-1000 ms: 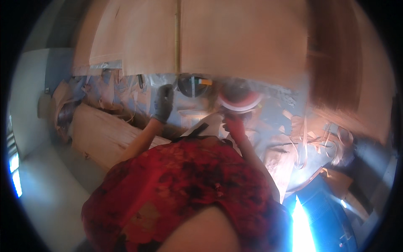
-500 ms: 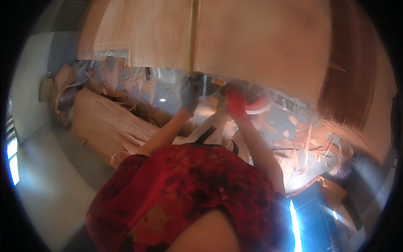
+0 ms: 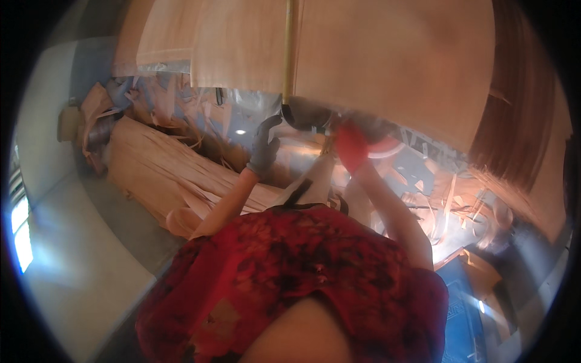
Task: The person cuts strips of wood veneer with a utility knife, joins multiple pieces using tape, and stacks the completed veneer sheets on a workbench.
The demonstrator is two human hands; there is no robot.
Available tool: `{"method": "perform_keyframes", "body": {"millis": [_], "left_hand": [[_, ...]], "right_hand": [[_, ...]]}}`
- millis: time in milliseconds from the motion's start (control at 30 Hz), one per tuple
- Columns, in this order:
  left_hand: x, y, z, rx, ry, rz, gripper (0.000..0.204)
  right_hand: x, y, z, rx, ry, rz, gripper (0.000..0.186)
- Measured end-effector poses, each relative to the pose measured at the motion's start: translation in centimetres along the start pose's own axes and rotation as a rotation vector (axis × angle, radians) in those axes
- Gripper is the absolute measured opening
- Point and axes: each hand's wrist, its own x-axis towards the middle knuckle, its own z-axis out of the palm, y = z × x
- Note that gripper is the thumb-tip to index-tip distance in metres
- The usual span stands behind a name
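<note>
Tan sheets (image 3: 387, 54) ahead, rod (image 3: 288, 54) nr L fingers (image 3: 269, 124).

both forearms (image 3: 392, 206) stretched forward; left hand (image 3: 264, 146) loosely curled, right hand (image 3: 352, 147) blurred, perhaps closed

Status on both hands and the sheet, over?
Left hand open near yellowish pole. Right hand blurred, grip unclear. Tan sheet beyond both hands. Torn scraps either side.
</note>
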Motion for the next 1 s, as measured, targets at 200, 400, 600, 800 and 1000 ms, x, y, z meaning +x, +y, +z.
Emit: {"method": "perform_keyframes", "body": {"millis": [200, 400, 600, 800, 1000], "left_hand": [[2.5, 5.3, 4.1, -0.733, -0.325, -0.115, 0.072], [5.7, 11.7, 8.4, -0.780, -0.617, -0.204, 0.060], [8.3, 13.5, 13.3, -0.826, -0.599, -0.396, 0.028], [9.1, 14.4, 14.0, -1.003, -0.533, -0.595, 0.029], [9.4, 15.0, 13.9, -1.011, -0.587, -0.693, 0.032]], "right_hand": [[-7.6, -7.0, -14.0, 0.079, 0.149, -0.058, 0.032], [-8.8, -7.2, -22.0, 0.003, 0.169, 0.121, 0.032], [-6.4, -2.6, -24.6, -0.294, 0.328, 0.084, 0.032], [-3.6, -1.9, -26.9, 0.182, 0.493, 0.472, 0.029], [-2.5, -2.8, -21.8, 0.611, 0.399, 0.322, 0.038]]}}
